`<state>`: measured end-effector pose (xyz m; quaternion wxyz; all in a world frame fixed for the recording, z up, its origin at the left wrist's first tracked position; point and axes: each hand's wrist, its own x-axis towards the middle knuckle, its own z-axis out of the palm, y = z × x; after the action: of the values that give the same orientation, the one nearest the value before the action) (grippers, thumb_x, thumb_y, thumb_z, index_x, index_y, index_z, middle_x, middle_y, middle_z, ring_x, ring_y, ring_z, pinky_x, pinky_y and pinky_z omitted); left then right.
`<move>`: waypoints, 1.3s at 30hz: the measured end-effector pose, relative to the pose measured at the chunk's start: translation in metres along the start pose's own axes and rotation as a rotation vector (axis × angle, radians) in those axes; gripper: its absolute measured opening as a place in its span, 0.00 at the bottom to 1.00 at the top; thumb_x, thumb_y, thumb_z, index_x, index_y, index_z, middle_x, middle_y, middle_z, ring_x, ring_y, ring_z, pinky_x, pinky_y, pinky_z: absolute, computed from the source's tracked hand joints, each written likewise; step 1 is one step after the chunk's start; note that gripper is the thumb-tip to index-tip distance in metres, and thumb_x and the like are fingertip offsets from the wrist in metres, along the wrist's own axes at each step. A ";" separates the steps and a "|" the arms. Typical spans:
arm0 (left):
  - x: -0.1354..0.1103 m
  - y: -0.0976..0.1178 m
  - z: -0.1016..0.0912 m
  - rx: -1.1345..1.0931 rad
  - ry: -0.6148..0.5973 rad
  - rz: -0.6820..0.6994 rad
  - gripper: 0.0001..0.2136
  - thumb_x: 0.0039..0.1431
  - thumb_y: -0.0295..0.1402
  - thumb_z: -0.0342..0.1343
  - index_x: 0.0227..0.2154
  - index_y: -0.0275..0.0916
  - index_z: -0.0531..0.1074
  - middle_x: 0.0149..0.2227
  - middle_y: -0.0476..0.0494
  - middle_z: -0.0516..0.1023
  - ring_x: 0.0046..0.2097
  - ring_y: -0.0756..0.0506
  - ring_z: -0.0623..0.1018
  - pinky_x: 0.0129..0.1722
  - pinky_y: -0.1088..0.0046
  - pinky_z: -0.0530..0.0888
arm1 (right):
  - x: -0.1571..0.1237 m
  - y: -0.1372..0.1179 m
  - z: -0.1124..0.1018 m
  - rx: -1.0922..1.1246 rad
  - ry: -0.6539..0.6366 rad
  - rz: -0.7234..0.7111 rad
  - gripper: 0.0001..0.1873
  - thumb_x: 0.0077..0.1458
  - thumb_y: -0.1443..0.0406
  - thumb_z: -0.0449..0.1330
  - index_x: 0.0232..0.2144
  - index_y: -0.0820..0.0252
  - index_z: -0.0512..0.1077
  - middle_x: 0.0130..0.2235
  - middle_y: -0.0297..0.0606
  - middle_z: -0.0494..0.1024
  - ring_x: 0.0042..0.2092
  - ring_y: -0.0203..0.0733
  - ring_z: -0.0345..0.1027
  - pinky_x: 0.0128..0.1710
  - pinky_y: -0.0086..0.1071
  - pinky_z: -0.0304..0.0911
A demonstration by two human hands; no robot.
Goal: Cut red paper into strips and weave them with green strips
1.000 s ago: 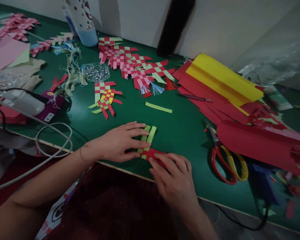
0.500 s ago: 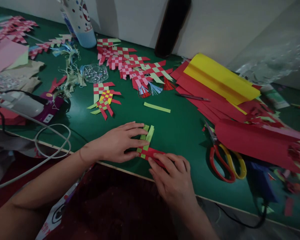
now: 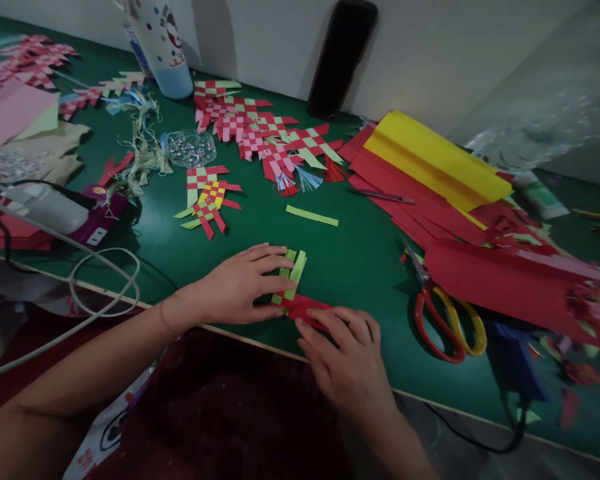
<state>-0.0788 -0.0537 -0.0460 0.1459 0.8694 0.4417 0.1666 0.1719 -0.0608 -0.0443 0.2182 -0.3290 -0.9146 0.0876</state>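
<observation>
In the head view, a small piece of woven paper strips [image 3: 290, 296], red and light green, lies near the table's front edge. My left hand [image 3: 243, 283] holds it from the left, thumb at its lower edge and fingers over the green strips [image 3: 297, 268], which point away from me. From the weave a red paper strip [image 3: 307, 305] runs to the right. My right hand [image 3: 347, 350] is closed on this strip, thumb and forefinger pinching it. The tips of the other right fingers are partly hidden. A loose light green strip [image 3: 313, 215] lies beyond my hands.
Scissors [image 3: 443, 320] lie right of my hands, by red paper sheets [image 3: 490, 283] and a yellow sheet [image 3: 435, 163]. Woven paper fish [image 3: 253, 140], a tray of small beads or eyes [image 3: 193, 148] and a bottle [image 3: 167, 60] stand behind. A phone [image 3: 340, 57] leans on the wall. A cable [image 3: 105, 257] loops left.
Both hands keep nearly the same places on the weave and the red strip. More red shows beside my left thumb, where green squares were visible. The view shifts slightly.
</observation>
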 end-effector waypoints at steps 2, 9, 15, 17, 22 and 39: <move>0.000 0.000 0.002 0.007 0.015 0.006 0.17 0.62 0.42 0.56 0.52 0.45 0.72 0.58 0.42 0.70 0.65 0.38 0.62 0.64 0.54 0.59 | 0.003 0.000 -0.001 -0.003 0.003 -0.010 0.09 0.61 0.63 0.59 0.43 0.53 0.77 0.45 0.37 0.80 0.48 0.46 0.67 0.51 0.45 0.59; 0.000 -0.003 0.004 -0.002 0.034 0.027 0.16 0.62 0.43 0.56 0.50 0.44 0.74 0.57 0.41 0.70 0.65 0.38 0.62 0.65 0.54 0.59 | 0.005 0.000 0.006 -0.042 -0.034 -0.146 0.15 0.63 0.66 0.55 0.50 0.63 0.73 0.55 0.41 0.76 0.59 0.47 0.65 0.62 0.45 0.56; -0.002 -0.007 0.000 0.006 0.020 0.059 0.22 0.61 0.46 0.57 0.55 0.42 0.69 0.60 0.37 0.68 0.65 0.37 0.62 0.65 0.51 0.59 | 0.001 0.002 0.009 -0.043 -0.034 -0.149 0.15 0.63 0.66 0.55 0.51 0.62 0.73 0.55 0.40 0.76 0.59 0.45 0.65 0.63 0.43 0.56; -0.006 -0.003 -0.004 0.004 0.050 0.059 0.22 0.62 0.44 0.56 0.56 0.39 0.68 0.62 0.33 0.64 0.65 0.37 0.62 0.63 0.52 0.63 | 0.001 0.002 0.008 -0.039 -0.039 -0.144 0.15 0.63 0.66 0.55 0.51 0.62 0.73 0.55 0.40 0.75 0.60 0.45 0.65 0.64 0.44 0.56; -0.025 0.023 0.001 0.104 0.222 -0.030 0.12 0.67 0.31 0.50 0.50 0.36 0.71 0.53 0.38 0.74 0.61 0.41 0.69 0.62 0.57 0.67 | 0.002 0.003 0.008 -0.031 -0.047 -0.145 0.16 0.63 0.67 0.55 0.52 0.61 0.73 0.56 0.40 0.74 0.60 0.44 0.64 0.65 0.44 0.54; -0.048 0.055 0.035 0.224 0.198 -0.064 0.25 0.65 0.50 0.49 0.54 0.37 0.70 0.55 0.43 0.75 0.61 0.41 0.67 0.69 0.58 0.51 | -0.011 0.012 0.001 -0.055 -0.079 -0.122 0.16 0.63 0.67 0.55 0.52 0.60 0.71 0.55 0.42 0.75 0.62 0.47 0.62 0.64 0.51 0.52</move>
<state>-0.0509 -0.1280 -0.0634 0.0089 0.8450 0.4973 0.1964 0.1861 -0.0589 -0.0529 0.1779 -0.2750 -0.9428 0.0620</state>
